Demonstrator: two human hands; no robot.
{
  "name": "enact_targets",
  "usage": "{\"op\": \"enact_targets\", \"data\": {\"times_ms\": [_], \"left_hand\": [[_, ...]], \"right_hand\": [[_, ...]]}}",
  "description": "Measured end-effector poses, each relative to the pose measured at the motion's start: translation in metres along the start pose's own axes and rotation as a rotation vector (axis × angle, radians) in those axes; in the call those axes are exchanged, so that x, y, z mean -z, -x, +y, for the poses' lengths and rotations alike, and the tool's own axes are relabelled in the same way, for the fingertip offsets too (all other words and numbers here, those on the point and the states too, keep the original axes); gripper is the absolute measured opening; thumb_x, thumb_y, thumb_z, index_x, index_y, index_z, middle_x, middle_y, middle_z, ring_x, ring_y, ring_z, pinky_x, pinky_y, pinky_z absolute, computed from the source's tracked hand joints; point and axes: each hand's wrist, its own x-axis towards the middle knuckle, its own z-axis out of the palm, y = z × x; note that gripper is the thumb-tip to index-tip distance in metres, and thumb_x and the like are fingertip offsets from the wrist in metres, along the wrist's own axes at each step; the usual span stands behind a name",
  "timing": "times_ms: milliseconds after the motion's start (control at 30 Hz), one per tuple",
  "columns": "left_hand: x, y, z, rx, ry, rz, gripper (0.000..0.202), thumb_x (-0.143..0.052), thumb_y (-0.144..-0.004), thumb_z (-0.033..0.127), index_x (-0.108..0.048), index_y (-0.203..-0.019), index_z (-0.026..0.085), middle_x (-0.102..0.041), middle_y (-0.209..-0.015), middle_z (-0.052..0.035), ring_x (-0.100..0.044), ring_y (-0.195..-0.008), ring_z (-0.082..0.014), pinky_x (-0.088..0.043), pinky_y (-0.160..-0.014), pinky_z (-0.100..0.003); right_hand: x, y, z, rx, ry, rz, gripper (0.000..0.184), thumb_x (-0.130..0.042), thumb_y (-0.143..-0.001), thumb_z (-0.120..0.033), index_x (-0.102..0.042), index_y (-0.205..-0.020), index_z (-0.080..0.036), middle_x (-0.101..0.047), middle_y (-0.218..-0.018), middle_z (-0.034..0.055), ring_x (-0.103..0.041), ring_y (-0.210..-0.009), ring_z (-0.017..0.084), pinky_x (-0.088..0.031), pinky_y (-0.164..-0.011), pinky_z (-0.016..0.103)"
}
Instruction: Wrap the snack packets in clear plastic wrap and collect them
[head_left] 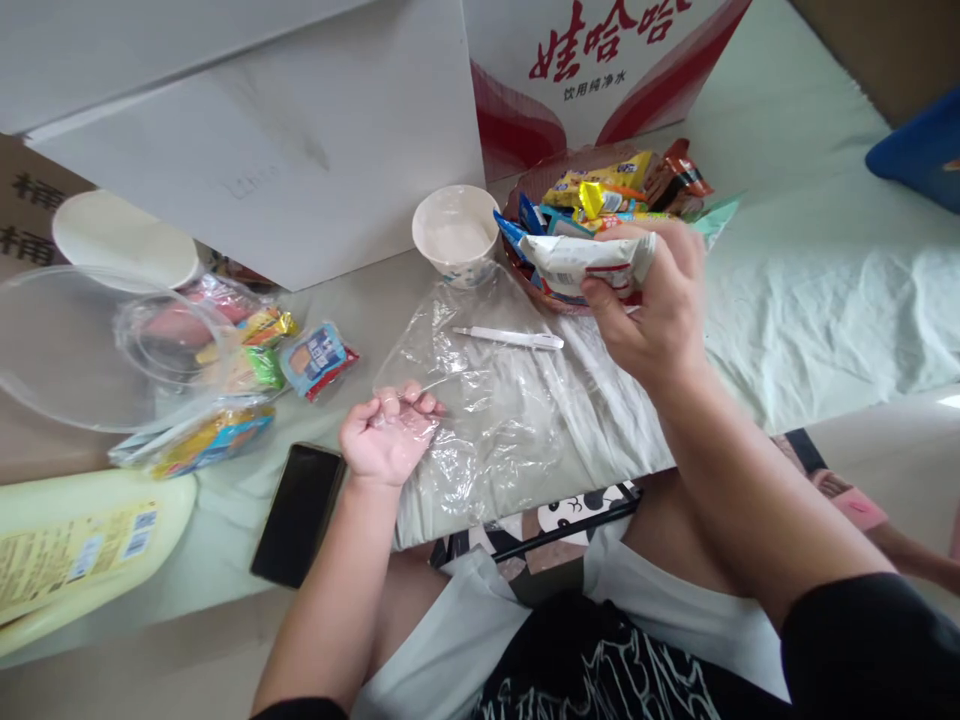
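Note:
My left hand (pixel 388 438) is closed, pinching the near edge of a clear plastic bag (pixel 480 400) that lies flat on the table. A white pen (pixel 510 338) rests on the bag. My right hand (pixel 654 305) is closed around a white snack packet (pixel 581 265), held just above the bag's far right corner and in front of a basket (pixel 532 185) piled with colourful wrapped snacks (pixel 607 190).
A white paper cup (pixel 456 235) stands behind the bag. A black phone (pixel 298 512) lies at the table's front edge. Left are loose snack packets (pixel 319 358), clear plastic lids (pixel 75 340) and a pale yellow bottle (pixel 67 545). Cardboard boxes (pixel 262 130) stand behind.

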Motion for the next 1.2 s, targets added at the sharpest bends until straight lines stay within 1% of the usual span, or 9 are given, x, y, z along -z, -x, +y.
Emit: {"op": "enact_targets", "data": {"times_ms": [133, 267, 367, 433, 533, 700, 833, 1067, 1200], "left_hand": [[0.000, -0.001, -0.002, 0.012, 0.038, -0.029, 0.033, -0.066, -0.067, 0.030, -0.041, -0.050, 0.016, -0.060, -0.074, -0.0016, -0.059, -0.068, -0.0155, -0.056, -0.072, -0.034], [0.002, 0.000, 0.000, 0.041, 0.064, -0.043, 0.028, -0.066, -0.068, 0.030, -0.049, -0.051, 0.016, -0.061, -0.072, -0.0030, -0.062, -0.069, -0.0163, -0.056, -0.073, -0.034], [0.004, 0.000, 0.004, 0.070, 0.066, -0.061, 0.025, -0.067, -0.068, 0.030, -0.054, -0.053, 0.016, -0.063, -0.073, -0.0048, -0.064, -0.069, -0.0172, -0.056, -0.072, -0.032], [0.004, -0.001, 0.005, 0.073, 0.077, -0.083, 0.024, -0.067, -0.069, 0.029, -0.054, -0.054, 0.015, -0.063, -0.073, -0.0047, -0.063, -0.067, -0.0168, -0.056, -0.072, -0.032], [0.003, -0.002, 0.005, 0.088, 0.090, -0.097, 0.025, -0.067, -0.069, 0.025, -0.051, -0.052, 0.015, -0.062, -0.072, -0.0037, -0.063, -0.066, -0.0152, -0.056, -0.070, -0.029], [0.001, -0.005, 0.003, 0.112, 0.033, -0.096, 0.027, -0.066, -0.070, 0.020, -0.049, -0.051, 0.015, -0.062, -0.072, -0.0043, -0.065, -0.067, -0.0157, -0.054, -0.067, -0.026], [0.001, -0.006, 0.002, 0.118, 0.016, -0.089, 0.026, -0.066, -0.072, 0.021, -0.051, -0.052, 0.015, -0.062, -0.074, -0.0042, -0.065, -0.068, -0.0153, -0.054, -0.066, -0.026], [0.000, -0.006, 0.003, 0.111, -0.015, -0.070, 0.024, -0.062, -0.074, 0.020, -0.053, -0.053, 0.015, -0.063, -0.073, -0.0038, -0.066, -0.068, -0.0148, -0.056, -0.070, -0.026], [0.001, -0.008, 0.002, 0.127, 0.002, 0.004, 0.025, -0.058, -0.077, 0.017, -0.050, -0.053, 0.016, -0.063, -0.070, -0.0038, -0.064, -0.065, -0.0141, -0.056, -0.068, -0.026]], "right_hand": [[0.007, 0.001, -0.006, 0.042, -0.057, 0.133, 0.033, -0.051, -0.095, -0.047, -0.063, -0.114, -0.024, -0.061, -0.113, 0.0123, -0.059, -0.112, 0.031, -0.047, -0.095, 0.054], [0.014, 0.007, -0.009, 0.047, -0.187, 0.448, 0.028, -0.054, -0.093, -0.044, -0.056, -0.109, -0.021, -0.057, -0.102, 0.0094, -0.061, -0.099, 0.025, -0.050, -0.089, 0.048], [0.020, 0.013, -0.006, -0.161, -0.360, 0.649, 0.028, -0.055, -0.086, -0.042, -0.047, -0.108, -0.026, -0.050, -0.101, 0.0053, -0.059, -0.090, 0.022, -0.052, -0.081, 0.043], [0.025, 0.017, -0.002, -0.348, -0.438, 0.661, 0.028, -0.053, -0.081, -0.038, -0.042, -0.105, -0.028, -0.047, -0.099, 0.0032, -0.058, -0.086, 0.020, -0.052, -0.074, 0.040], [0.032, 0.020, 0.003, -0.465, -0.404, 0.549, 0.030, -0.053, -0.078, -0.034, -0.039, -0.104, -0.028, -0.046, -0.095, 0.0020, -0.054, -0.077, 0.018, -0.050, -0.066, 0.035], [0.036, 0.013, 0.001, -0.375, -0.376, 0.477, 0.031, -0.057, -0.080, -0.032, -0.041, -0.106, -0.025, -0.046, -0.092, 0.0003, -0.048, -0.066, 0.013, -0.046, -0.061, 0.032], [0.041, -0.017, 0.000, -0.250, -0.083, 0.410, 0.024, -0.058, -0.082, -0.028, -0.049, -0.104, -0.022, -0.055, -0.096, 0.0053, -0.053, -0.076, 0.017, -0.047, -0.070, 0.034], [0.042, -0.093, 0.018, -0.151, 0.284, -0.084, 0.029, -0.052, -0.090, -0.026, -0.059, -0.117, -0.019, -0.061, -0.121, 0.0159, -0.057, -0.105, 0.024, -0.043, -0.087, 0.038], [0.035, -0.114, 0.035, -0.146, 0.448, -0.503, 0.035, -0.052, -0.087, -0.026, -0.065, -0.119, -0.022, -0.068, -0.120, 0.0152, -0.061, -0.105, 0.029, -0.040, -0.084, 0.040]]}}
